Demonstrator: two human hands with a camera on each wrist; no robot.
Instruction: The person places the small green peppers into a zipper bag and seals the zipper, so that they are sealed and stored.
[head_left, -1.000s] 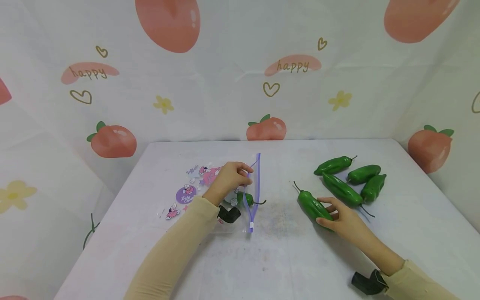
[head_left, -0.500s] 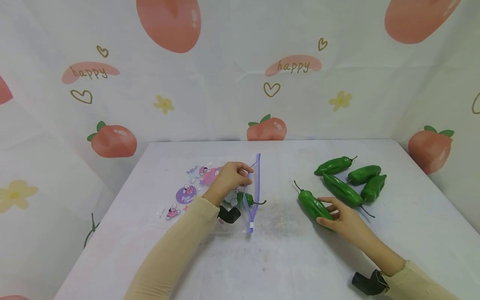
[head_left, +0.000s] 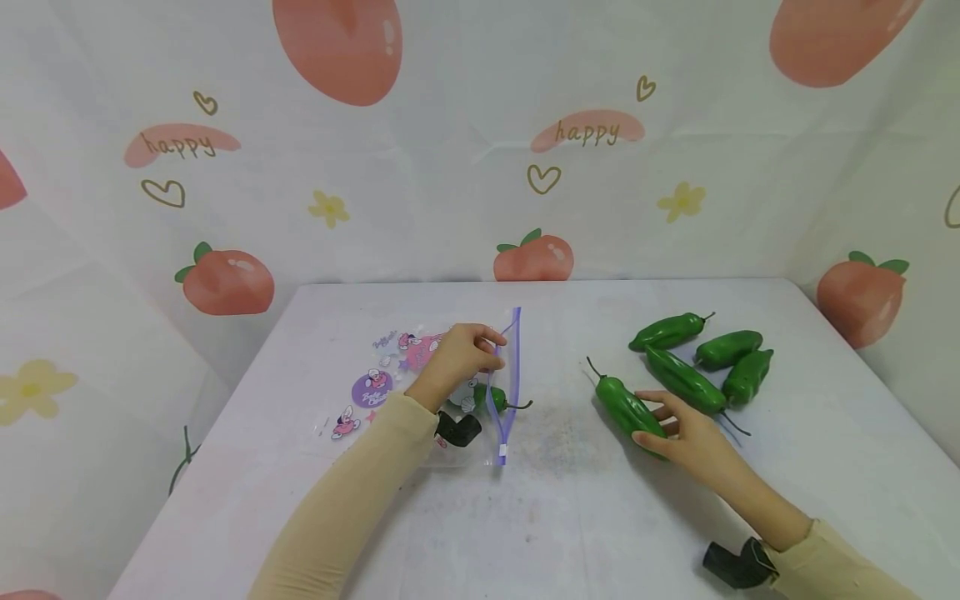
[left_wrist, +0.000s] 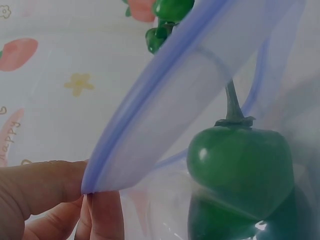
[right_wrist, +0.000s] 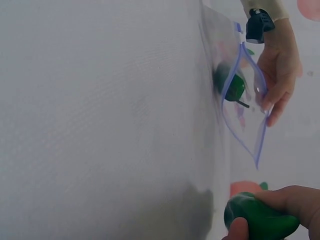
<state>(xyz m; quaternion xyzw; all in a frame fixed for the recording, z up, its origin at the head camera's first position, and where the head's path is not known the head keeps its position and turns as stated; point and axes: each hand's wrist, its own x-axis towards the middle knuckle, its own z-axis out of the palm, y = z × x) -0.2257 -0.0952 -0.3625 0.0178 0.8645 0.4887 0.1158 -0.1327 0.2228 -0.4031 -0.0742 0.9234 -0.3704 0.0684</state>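
My left hand [head_left: 461, 357] pinches the upper lip of a clear zip bag [head_left: 372, 388] printed with pink and purple cartoons. In the left wrist view, thumb and fingers grip its purple zip edge [left_wrist: 140, 97], and the mouth gapes. Inside lies a green pepper [left_wrist: 240, 165], stem toward the opening; in the head view the stem pokes out past the zip. On the right, my right hand [head_left: 693, 437] holds another green pepper [head_left: 628, 408] near its lower end, between thumb and fingers. That pepper's stem points up and left, toward the bag.
Several more green peppers [head_left: 684, 379] lie in a loose group at the back right, beyond my right hand. A white cloth with printed peaches hangs behind the white table [head_left: 525, 525]. A black wrist device [head_left: 738, 567] shows at each cuff.
The pepper in my right hand has risen very slightly, the hand moving with it. My left hand and the bag have stayed still.
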